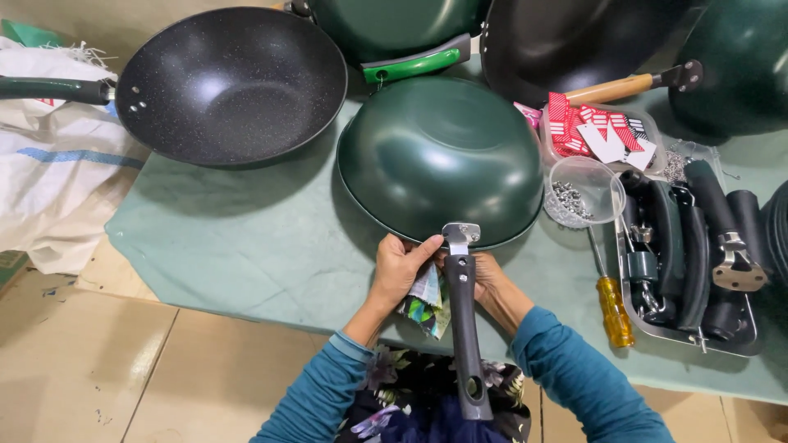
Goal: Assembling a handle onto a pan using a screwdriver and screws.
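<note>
Gripping the dark handle (465,328) squarely against the upturned green pan (440,156), my left hand (400,267) holds a cloth (426,302), right hand (487,277) steadies beneath.

Desk (246,238), covered w/ pale green cloth. On it: upside-down green wok (439,156) at centre, black handle toward front edge; black speckled wok (230,82) upright, back left; more woks along back edge; clear cup of screws (579,193) just right of centre wok; yellow-handled screwdriver (611,303) beside metal tray of black handles (698,254); clear box of red-white tags (603,131) behind cup.
</note>
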